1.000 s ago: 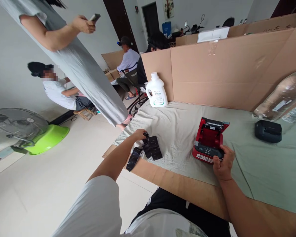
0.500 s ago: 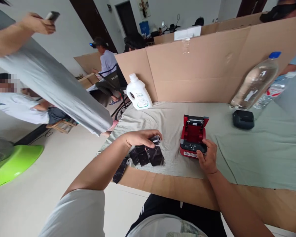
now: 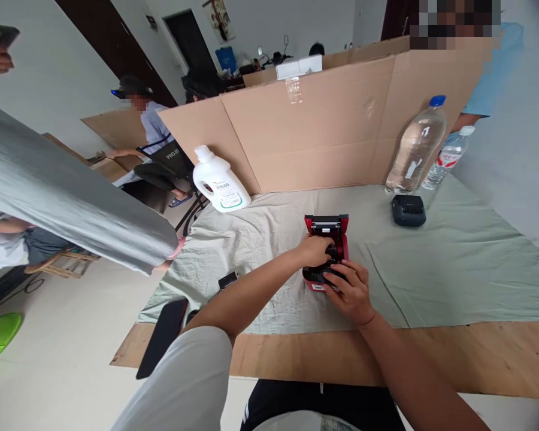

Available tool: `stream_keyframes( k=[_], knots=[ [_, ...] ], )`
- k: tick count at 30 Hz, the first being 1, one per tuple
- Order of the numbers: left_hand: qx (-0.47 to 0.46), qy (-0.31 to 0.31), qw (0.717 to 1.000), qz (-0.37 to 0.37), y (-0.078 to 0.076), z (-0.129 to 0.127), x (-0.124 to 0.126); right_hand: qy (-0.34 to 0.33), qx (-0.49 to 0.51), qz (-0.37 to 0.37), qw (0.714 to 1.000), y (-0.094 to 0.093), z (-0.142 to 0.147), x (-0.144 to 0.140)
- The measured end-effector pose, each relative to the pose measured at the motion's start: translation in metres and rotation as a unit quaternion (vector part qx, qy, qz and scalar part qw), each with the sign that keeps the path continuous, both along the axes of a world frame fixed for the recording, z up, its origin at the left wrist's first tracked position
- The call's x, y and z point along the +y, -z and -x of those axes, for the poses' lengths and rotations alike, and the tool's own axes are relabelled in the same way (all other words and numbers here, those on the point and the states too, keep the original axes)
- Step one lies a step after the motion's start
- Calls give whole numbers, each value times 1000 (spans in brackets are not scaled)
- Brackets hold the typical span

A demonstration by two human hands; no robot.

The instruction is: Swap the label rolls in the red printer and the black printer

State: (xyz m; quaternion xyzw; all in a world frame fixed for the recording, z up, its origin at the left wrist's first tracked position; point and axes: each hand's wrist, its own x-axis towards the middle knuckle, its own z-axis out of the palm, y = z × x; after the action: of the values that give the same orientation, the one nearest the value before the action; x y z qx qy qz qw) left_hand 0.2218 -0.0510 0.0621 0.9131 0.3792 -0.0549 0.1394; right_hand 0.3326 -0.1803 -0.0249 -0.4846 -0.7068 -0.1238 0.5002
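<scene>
A small red-and-black label printer [image 3: 311, 281] sits on the cloth with its lid raised. My left hand [image 3: 315, 250] reaches into its bay from the left, fingers bent around a roll of black labels [image 3: 331, 251], which is mostly hidden by the fingers. My right hand [image 3: 353, 293] grips the printer's front right corner, its fingers over the black front panel and thumb low at the front. Left of my forearm, a small black item [image 3: 228, 279] lies on the cloth, partly covered by my arm.
A dark flat slab like a phone or tablet [image 3: 161, 338] lies at the table's left edge. Behind stand a white jug [image 3: 222, 185], a large clear bottle [image 3: 415, 149], a smaller water bottle [image 3: 447, 158], a black device [image 3: 408, 211] and a cardboard partition [image 3: 314, 134]. Other people are nearby.
My left hand has carried the roll of black labels rightward from the cloth into the open printer. My right hand stays on the printer's front. The view has turned to the right.
</scene>
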Motion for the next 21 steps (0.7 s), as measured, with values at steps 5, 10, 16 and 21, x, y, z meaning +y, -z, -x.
stream_keyframes(
  k=[5,10,16,21],
  knots=[
    [44,-8,999,4,6,-9,1,4,6,6,1000,-3,2,0],
    [18,12,999,-27,10,-10,5,8,3,12,1000,-5,2,-1],
    [-205,2,978,-25,9,17,-3,9,-1,5,1000,-6,2,-1],
    [-448,-87,878,-143,11,44,-3,3,-1,6,1000,-7,2,-1]
  ],
)
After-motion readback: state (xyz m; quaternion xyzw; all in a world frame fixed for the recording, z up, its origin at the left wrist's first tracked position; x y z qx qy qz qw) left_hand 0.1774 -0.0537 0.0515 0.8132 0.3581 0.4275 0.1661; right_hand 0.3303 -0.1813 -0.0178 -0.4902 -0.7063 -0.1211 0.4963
